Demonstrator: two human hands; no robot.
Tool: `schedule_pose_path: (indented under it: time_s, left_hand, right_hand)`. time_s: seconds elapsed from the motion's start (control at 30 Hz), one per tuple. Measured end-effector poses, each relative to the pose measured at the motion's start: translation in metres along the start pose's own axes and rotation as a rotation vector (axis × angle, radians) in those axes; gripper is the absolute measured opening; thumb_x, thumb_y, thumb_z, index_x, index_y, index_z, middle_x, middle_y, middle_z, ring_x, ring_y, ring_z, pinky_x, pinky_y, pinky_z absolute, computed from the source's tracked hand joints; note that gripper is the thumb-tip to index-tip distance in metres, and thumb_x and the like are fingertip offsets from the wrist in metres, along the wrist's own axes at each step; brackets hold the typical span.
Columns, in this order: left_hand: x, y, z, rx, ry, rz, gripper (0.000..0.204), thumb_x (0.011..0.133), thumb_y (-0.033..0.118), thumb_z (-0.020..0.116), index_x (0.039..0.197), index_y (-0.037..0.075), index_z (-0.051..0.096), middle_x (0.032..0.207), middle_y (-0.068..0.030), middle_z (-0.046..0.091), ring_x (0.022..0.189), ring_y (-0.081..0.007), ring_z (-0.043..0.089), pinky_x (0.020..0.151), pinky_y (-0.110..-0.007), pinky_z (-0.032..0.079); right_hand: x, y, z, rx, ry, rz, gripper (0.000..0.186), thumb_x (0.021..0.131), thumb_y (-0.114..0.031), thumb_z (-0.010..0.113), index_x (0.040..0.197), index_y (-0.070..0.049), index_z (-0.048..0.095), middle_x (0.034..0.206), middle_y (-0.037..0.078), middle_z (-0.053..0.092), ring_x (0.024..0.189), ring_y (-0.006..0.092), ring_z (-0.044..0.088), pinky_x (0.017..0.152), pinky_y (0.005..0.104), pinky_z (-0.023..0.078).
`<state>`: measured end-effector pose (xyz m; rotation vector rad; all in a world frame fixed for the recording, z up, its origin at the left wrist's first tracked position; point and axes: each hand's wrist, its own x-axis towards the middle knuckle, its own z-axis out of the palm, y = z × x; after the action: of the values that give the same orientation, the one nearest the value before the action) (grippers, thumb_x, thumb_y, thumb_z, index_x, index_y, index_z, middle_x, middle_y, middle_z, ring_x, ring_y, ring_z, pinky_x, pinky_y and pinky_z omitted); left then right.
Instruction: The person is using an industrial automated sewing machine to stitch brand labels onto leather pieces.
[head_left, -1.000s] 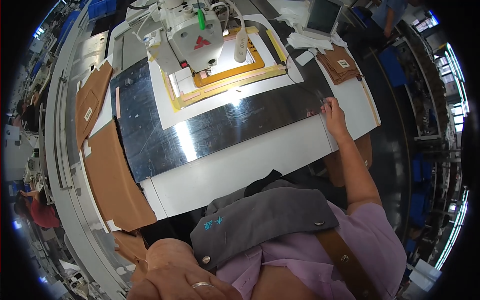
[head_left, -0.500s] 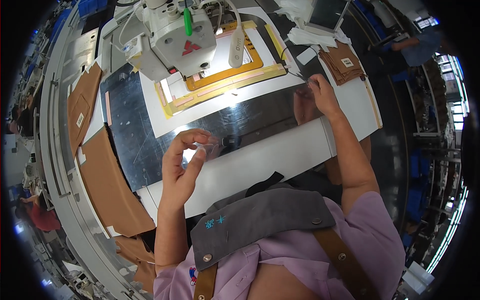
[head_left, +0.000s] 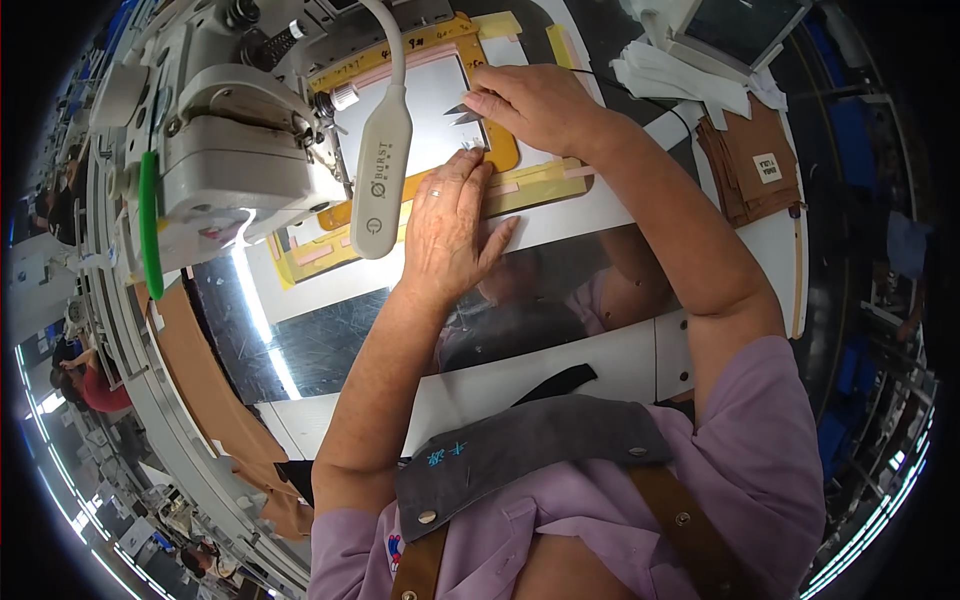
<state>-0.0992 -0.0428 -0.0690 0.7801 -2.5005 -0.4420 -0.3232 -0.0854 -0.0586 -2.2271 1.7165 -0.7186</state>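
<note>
Both hands on the yellow template frame [head_left: 500, 150] under the sewing machine head [head_left: 235, 140]. Left hand [head_left: 450, 225] lies flat, fingers spread loosely, pressing the frame's near edge and the white table [head_left: 600, 215] just beside it. Right hand [head_left: 535, 105] is curled, fingertips pinching small metal snips [head_left: 462, 113] over the white panel [head_left: 430, 110] inside the frame; can't tell whether the blades are parted.

Risks as I read them:
- snip tips sit right on the panel, so a slip nicks the fabric instead of a thread
- left fingertips are close to the snips, so a nick there is possible if the right hand jerks
- both hands are near the needle area; if the machine cycles, fingers are in the clamp path
- white lamp arm [head_left: 385, 140] hangs over the frame and blocks part of the view, so the exact cut spot is hard to see
- pressing one edge only could skew the frame in its seat

Orientation: snips point toward the person's left, at the machine head, long axis roughly across the picture with a slight tilt. Frame's long axis runs left-right, rising toward the right, near edge parallel to the shiny metal plate [head_left: 330, 340]. Stack of brown pieces [head_left: 750, 165] sits well apart on the right
</note>
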Motion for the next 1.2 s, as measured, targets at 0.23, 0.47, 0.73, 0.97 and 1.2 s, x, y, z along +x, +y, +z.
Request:
schedule_pose_path:
  time_s: [0.23, 0.47, 0.73, 0.97, 1.2]
  left_hand:
    - [0.003, -0.002, 0.010, 0.123, -0.050, -0.097, 0.071, 0.080, 0.039, 0.077, 0.135, 0.001, 0.053, 0.143, -0.0195, 0.054, 0.135, -0.0375, 0.050, 0.109, -0.052, 0.036]
    - [-0.002, -0.002, 0.009, 0.198, 0.009, -0.066, 0.060, 0.080, 0.038, 0.075, 0.126, 0.001, 0.062, 0.136, -0.0150, 0.062, 0.130, -0.0323, 0.056, 0.105, -0.047, 0.036]
    - [-0.004, -0.005, 0.009, 0.206, 0.079, -0.035, 0.048, 0.078, 0.030, 0.076, 0.118, 0.003, 0.070, 0.123, -0.0102, 0.071, 0.114, -0.0242, 0.067, 0.097, -0.039, 0.037]
    - [-0.003, -0.004, 0.009, 0.217, 0.065, -0.042, 0.048, 0.076, 0.028, 0.078, 0.116, 0.003, 0.070, 0.125, -0.0108, 0.070, 0.113, -0.0248, 0.066, 0.097, -0.040, 0.037]
    - [-0.002, 0.000, 0.007, 0.285, 0.075, -0.082, 0.050, 0.078, 0.035, 0.077, 0.117, 0.005, 0.072, 0.100, -0.0075, 0.066, 0.090, -0.0211, 0.063, 0.085, -0.038, 0.039]
  right_hand:
    - [-0.013, 0.024, 0.007, 0.074, 0.034, -0.190, 0.018, 0.092, -0.028, 0.070, 0.090, -0.010, 0.064, 0.088, 0.004, 0.063, 0.086, 0.0269, 0.065, 0.075, 0.0416, 0.053]
    - [0.005, 0.028, 0.006, -0.049, 0.072, -0.351, 0.021, 0.087, -0.029, 0.074, 0.087, -0.011, 0.063, 0.086, 0.002, 0.060, 0.087, 0.0231, 0.064, 0.076, 0.0392, 0.052]
    - [0.026, 0.027, 0.010, -0.079, -0.055, -0.459, 0.023, 0.082, -0.031, 0.076, 0.085, -0.011, 0.064, 0.086, 0.001, 0.062, 0.094, 0.0200, 0.064, 0.083, 0.0362, 0.054]
    - [0.041, 0.033, 0.019, -0.141, -0.031, -0.538, 0.019, 0.082, -0.028, 0.075, 0.088, -0.012, 0.068, 0.088, 0.000, 0.066, 0.097, 0.0176, 0.064, 0.089, 0.0347, 0.053]
    - [0.064, 0.041, 0.003, 0.184, -0.281, -0.720, 0.021, 0.081, -0.022, 0.076, 0.080, -0.007, 0.060, 0.081, 0.008, 0.060, 0.087, 0.0293, 0.064, 0.075, 0.0411, 0.052]
